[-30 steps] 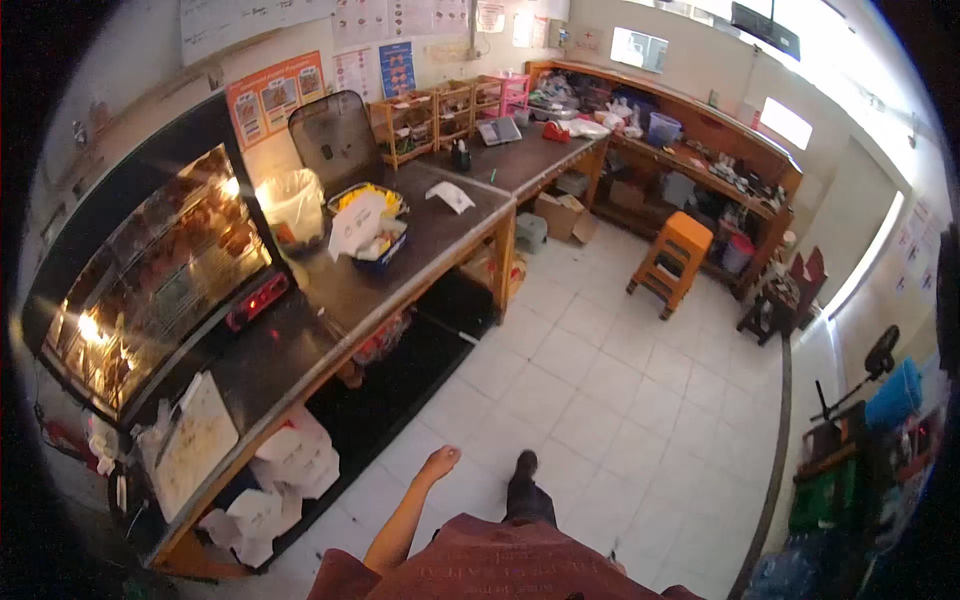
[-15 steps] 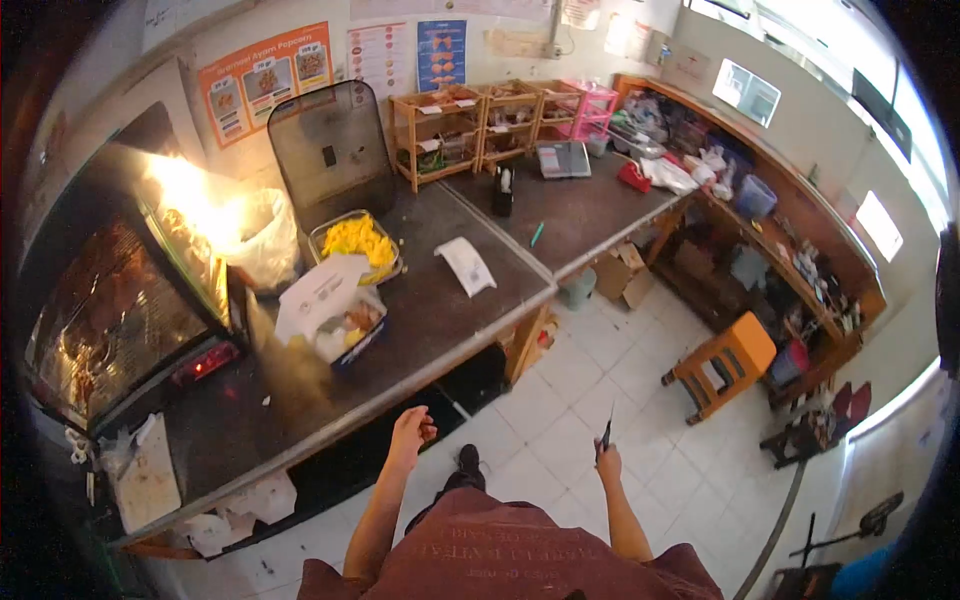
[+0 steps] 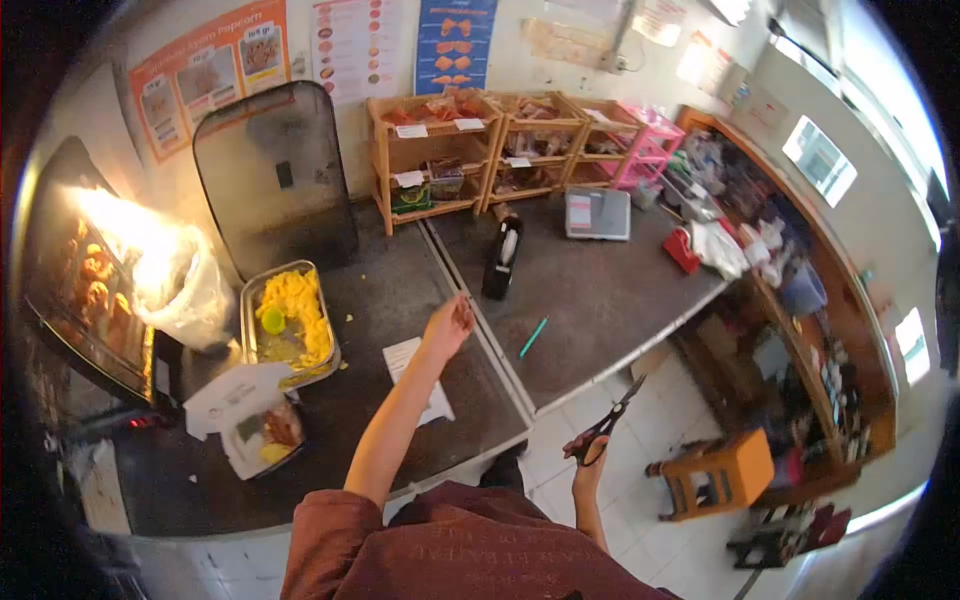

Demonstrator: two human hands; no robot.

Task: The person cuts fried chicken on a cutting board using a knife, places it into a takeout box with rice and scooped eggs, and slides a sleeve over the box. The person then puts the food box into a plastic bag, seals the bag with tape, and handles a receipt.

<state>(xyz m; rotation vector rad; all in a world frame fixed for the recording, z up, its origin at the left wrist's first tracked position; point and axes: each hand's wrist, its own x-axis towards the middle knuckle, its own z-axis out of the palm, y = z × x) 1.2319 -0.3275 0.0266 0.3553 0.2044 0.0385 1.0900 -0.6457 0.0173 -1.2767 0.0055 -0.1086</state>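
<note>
My left hand (image 3: pixel 450 325) reaches out above the dark table, over the white paper (image 3: pixel 437 404). Its fingers are loosely bent, with nothing visible in them. Just beyond it stands a black tape dispenser (image 3: pixel 503 260) with a white roll, apart from the hand. A green pen (image 3: pixel 534 338) lies to the right. Low on the right, my right hand (image 3: pixel 584 452) is closed around black-handled scissors (image 3: pixel 604 427), blades pointing up and away over the floor.
On the left are an open food box (image 3: pixel 262 437), a metal tray (image 3: pixel 247 330) of yellow food and a lit display case (image 3: pixel 95 290). Wooden racks (image 3: pixel 380 170) and a scale (image 3: pixel 598 214) stand behind. An orange stool (image 3: pixel 745 470) is at right.
My left hand has moved forward from beside the table's edge to over its top. The view has come closer to the table. The scissors have stayed in my right hand.
</note>
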